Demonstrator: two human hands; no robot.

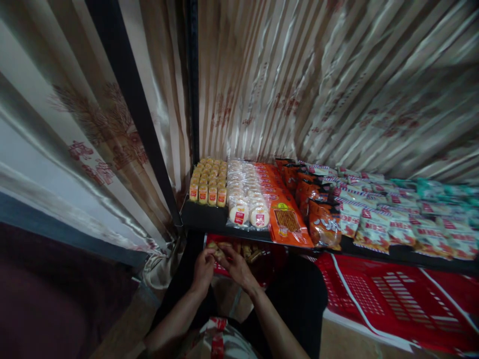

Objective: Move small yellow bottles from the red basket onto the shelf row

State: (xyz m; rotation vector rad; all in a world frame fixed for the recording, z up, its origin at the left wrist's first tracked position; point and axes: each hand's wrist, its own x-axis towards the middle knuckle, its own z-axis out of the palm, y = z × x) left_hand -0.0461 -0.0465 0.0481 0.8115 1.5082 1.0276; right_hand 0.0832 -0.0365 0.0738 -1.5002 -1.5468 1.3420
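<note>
As the head view shows, a person [275, 321] with bent knees [305, 279] works at a dark shelf [207, 213], the left hand [204, 269] and right hand [236, 267] meeting over a red basket [221, 269]. Both hands have their fingers bent around one small yellowish packet [217, 252], just in front of the shelf; how firmly, I cannot tell from where I stand. Similar loose packets [253, 254] lie in the basket. Shelf, left to right: yellow packs [207, 184], round white crackers [239, 212] in clear wrap, flat orange packets [286, 219], orange-and-black bags [325, 227], white bags [374, 224] with striped tops, teal bags [430, 188]. Possible faults: a loose pinch could drop the packet into the basket or between the knees; a hand raised too close could knock the front row, which reaches the shelf's edge. Labels: red-and-white panels on yellow packs and crackers, a yellow patch on the front orange packet, pale lettering on an orange-and-black bag. Blur leaves every brand unreadable.
</note>
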